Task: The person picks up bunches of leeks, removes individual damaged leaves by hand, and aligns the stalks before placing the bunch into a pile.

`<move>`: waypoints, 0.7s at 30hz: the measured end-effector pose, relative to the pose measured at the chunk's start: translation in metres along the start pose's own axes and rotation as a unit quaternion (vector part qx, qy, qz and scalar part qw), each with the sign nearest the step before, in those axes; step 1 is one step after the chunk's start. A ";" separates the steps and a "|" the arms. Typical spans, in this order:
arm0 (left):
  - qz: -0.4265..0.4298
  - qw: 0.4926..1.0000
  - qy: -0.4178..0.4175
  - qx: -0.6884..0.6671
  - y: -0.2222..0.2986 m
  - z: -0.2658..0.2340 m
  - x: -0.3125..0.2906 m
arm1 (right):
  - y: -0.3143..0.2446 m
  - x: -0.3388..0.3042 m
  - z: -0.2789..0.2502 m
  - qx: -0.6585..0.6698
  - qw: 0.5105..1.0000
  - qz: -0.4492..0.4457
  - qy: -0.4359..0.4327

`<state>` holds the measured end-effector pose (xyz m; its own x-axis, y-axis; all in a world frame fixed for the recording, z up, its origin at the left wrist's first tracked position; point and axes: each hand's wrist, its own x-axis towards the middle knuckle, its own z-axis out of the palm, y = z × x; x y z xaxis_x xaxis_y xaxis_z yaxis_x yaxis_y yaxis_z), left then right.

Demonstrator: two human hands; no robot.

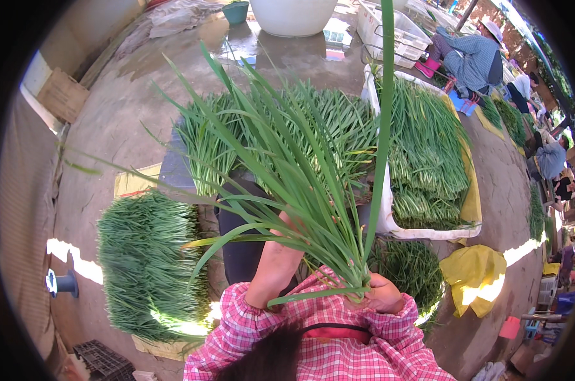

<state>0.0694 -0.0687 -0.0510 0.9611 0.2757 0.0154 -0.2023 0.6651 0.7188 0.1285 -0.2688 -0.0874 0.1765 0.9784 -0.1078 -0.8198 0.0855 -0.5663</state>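
Green, strap-like chive blades (300, 190) bunched in right hand (381, 293)

Outdoor produce-sorting yard: concrete floor (122, 108), heaps of green chives (145, 267), white crate (389, 222) of bunches, workers (471, 57) seated sorting.
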 end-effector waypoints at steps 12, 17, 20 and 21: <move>-0.024 0.999 -0.021 -0.037 0.001 -0.002 0.004 | 0.003 0.000 0.000 0.000 1.000 0.005 0.011; -0.008 0.999 -0.018 -0.029 -0.006 -0.011 0.000 | 0.008 -0.001 -0.009 0.032 0.999 0.016 -0.029; 0.039 0.996 -0.081 0.006 -0.006 -0.013 0.001 | 0.000 0.004 0.007 -0.001 0.999 0.016 0.034; 0.026 0.998 -0.064 -0.002 -0.003 -0.009 0.002 | 0.000 0.005 0.007 -0.004 0.999 0.017 0.037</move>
<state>0.0698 -0.0640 -0.0601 0.9655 0.2188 0.1415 -0.2528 0.6551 0.7120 0.1256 -0.2631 -0.0822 0.1886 0.9641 -0.1868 -0.8222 0.0510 -0.5669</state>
